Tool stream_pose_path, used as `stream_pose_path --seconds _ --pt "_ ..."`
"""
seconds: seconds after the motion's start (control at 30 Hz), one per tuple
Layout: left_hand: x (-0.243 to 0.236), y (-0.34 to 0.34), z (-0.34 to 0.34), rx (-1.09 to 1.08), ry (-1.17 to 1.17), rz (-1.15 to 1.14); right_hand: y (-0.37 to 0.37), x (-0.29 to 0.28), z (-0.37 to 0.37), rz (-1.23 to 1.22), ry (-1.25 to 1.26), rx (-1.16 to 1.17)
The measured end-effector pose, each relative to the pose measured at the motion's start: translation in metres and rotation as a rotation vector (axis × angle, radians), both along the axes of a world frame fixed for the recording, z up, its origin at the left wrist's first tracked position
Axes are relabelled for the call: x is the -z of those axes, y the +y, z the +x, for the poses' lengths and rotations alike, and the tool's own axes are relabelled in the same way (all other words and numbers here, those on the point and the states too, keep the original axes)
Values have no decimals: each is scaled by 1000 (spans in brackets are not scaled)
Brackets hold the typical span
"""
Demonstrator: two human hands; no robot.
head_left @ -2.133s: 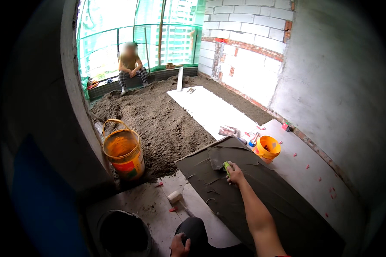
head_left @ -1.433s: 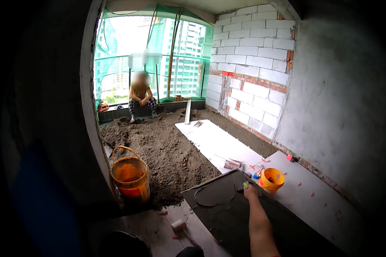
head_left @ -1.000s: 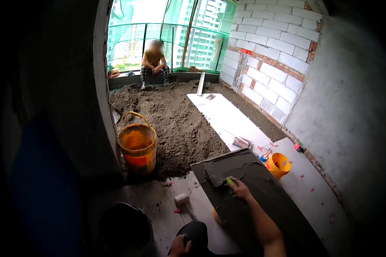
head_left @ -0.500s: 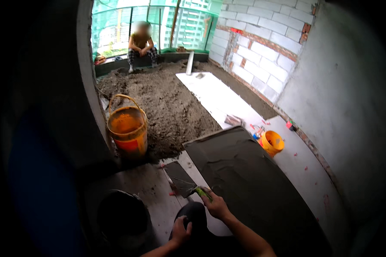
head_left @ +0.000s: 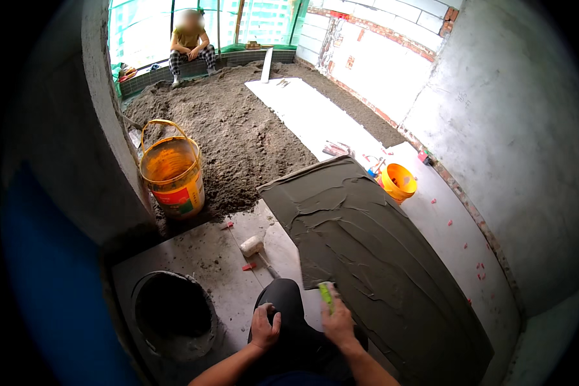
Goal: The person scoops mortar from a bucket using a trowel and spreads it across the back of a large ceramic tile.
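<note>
— We're looking down at our own two hands here. The right hand (head_left: pixel 338 323) is wrapped tight around a green-handled trowel (head_left: pixel 327 297), right at the near edge of the big tile (head_left: pixel 373 257) coated in grey mortar.

— And we can see the blade end is touching that wet coat at the tile's near left corner, ridges and swirls running all the way up it.

— Our left hand (head_left: pixel 264 327) is curled into a loose fist, resting on the dark-trousered knee (head_left: pixel 288 309), holding nothing that we can make out.

— Just beyond the knee lies a rubber mallet (head_left: pixel 254 247) on the grey floor tile (head_left: pixel 206 257), near a small red spacer (head_left: pixel 248 266).

— Black tub (head_left: pixel 174 315) at lower left, orange bucket (head_left: pixel 172 170) by the mortar bed (head_left: pixel 238 128), and a smaller orange bucket (head_left: pixel 398 182) just beside the tile's far right corner.

— And well apart, a person (head_left: pixel 190 42) sits on the ledge by the window.
</note>
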State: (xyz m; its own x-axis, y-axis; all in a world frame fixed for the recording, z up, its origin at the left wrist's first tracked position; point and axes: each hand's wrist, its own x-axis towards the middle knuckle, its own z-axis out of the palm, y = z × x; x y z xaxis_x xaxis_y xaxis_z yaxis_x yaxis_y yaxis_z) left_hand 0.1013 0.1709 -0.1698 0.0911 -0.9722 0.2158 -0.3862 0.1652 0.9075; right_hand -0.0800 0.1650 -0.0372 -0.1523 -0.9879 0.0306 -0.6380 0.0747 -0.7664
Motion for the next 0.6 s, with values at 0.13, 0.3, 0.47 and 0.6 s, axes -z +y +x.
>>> stream_pose_path --seconds 0.13,0.3,0.47,0.6 --pt "-2 -2 -4 11 -32 5 -15 42 26 -83 133 -176" --pt "5 -5 -1 -17 4 37 -10 -3 37 -14 -145 -156" --pt "11 -5 5 -38 19 30 53 -16 -5 -25 -40 38" --pt "3 -9 4 -5 -47 14 82 25 -25 -15 -51 167"
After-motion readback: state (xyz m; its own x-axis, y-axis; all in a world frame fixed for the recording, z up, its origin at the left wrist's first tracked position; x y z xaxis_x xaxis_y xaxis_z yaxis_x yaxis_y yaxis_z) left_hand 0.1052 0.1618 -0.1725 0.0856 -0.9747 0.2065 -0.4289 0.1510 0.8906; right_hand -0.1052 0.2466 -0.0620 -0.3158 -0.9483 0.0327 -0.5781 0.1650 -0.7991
